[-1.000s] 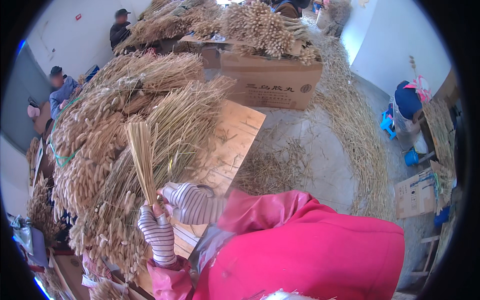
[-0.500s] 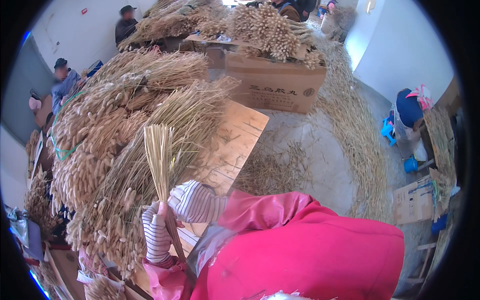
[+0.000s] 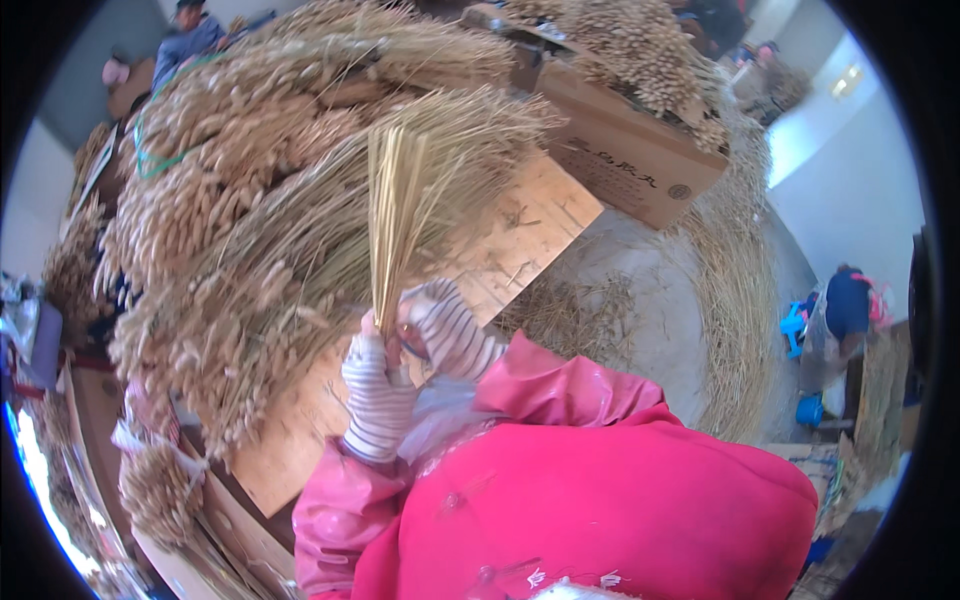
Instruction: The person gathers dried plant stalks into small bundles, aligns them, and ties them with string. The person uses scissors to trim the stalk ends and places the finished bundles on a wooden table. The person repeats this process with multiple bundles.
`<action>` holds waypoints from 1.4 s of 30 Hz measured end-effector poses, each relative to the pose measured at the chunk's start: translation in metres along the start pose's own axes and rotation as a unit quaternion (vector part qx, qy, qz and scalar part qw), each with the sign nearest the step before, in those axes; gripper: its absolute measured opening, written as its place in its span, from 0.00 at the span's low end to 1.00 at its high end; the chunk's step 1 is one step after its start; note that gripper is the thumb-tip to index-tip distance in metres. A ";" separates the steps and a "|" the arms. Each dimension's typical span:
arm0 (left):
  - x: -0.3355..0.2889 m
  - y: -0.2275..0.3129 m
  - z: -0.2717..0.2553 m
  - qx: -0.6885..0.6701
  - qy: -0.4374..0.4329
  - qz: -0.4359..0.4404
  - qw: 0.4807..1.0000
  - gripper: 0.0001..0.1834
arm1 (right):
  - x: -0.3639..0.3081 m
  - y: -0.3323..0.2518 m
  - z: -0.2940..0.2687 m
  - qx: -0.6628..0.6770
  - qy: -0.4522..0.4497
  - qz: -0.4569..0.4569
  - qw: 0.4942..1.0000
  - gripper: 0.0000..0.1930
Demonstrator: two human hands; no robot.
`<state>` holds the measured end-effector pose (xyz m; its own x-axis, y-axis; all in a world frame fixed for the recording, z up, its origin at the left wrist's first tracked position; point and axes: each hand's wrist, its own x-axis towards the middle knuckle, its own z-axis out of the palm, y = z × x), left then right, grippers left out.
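And here's the bundle of stalks (image 3: 397,205), rising from the hands toward twelve o'clock, narrow at the bottom and fanning wide at the top. That fan is the worry, I'd say: let the hold slacken and outer stalks could slip free onto the wooden board (image 3: 560,215) at two o'clock. Tip it toward eleven and it might snag in the heap of fluffy-headed grasses (image 3: 225,225), whose loose stems lie right behind it. Squeeze too hard and dry stems may crack.

Now the hands! The left hand (image 3: 378,385), in a striped covering, is wrapped snugly around the bundle's lower end, at the foot of the fan. The right hand (image 3: 438,322) sits at its two o'clock, fingers curled in toward the same narrow part; whether they're clamped on stalks or merely brushing them, I cannot tell. Something dark and curved shows beside them, too small to name.
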<state>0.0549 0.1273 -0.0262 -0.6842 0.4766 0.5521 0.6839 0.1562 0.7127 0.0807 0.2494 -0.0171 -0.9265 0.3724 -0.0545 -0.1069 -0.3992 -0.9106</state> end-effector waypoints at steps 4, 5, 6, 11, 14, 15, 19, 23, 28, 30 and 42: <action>0.010 0.008 -0.027 -0.247 -0.044 -0.198 0.948 0.19 | 0.003 -0.021 -0.010 0.097 -0.135 0.161 0.973 0.10; 0.015 0.009 -0.035 -0.223 -0.074 -0.205 0.950 0.20 | 0.003 -0.027 -0.015 0.065 -0.179 0.133 0.973 0.11; 0.021 0.011 -0.041 -0.204 -0.098 -0.204 0.953 0.21 | 0.004 -0.029 -0.016 0.009 -0.188 0.102 0.977 0.11; 0.033 0.023 -0.034 -0.390 -0.066 -0.280 0.874 0.19 | 0.013 -0.023 -0.024 -0.031 -0.214 0.130 0.968 0.12; 0.035 0.019 -0.032 -0.347 -0.092 -0.296 0.885 0.16 | 0.016 -0.015 -0.026 -0.053 -0.195 0.161 0.966 0.15; 0.035 0.016 -0.031 -0.324 -0.097 -0.301 0.892 0.15 | 0.016 -0.012 -0.025 -0.037 -0.194 0.171 0.965 0.16; 0.033 0.012 -0.021 -0.341 -0.073 -0.271 0.897 0.13 | 0.014 0.002 -0.021 0.022 -0.198 0.163 0.966 0.18; 0.040 0.008 -0.021 -0.277 -0.055 -0.299 0.911 0.15 | 0.017 0.018 -0.018 0.020 -0.193 0.096 0.976 0.25; 0.060 -0.011 -0.044 -0.363 -0.108 -0.342 0.860 0.18 | 0.013 0.026 -0.003 -0.059 -0.205 0.143 0.966 0.32; 0.062 -0.017 -0.047 -0.391 -0.141 -0.348 0.841 0.20 | 0.002 0.035 0.017 -0.019 -0.141 0.079 0.987 0.31; -0.001 -0.045 -0.064 -0.285 -0.221 -0.327 0.874 0.21 | 0.024 0.014 -0.011 0.276 -0.088 0.093 0.953 0.20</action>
<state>0.0090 0.0647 -0.0310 -0.6305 0.7539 -0.1844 -0.1391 0.1240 0.9825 0.0606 0.2619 -0.0358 -0.9889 0.1249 -0.0807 -0.0627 -0.8421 -0.5356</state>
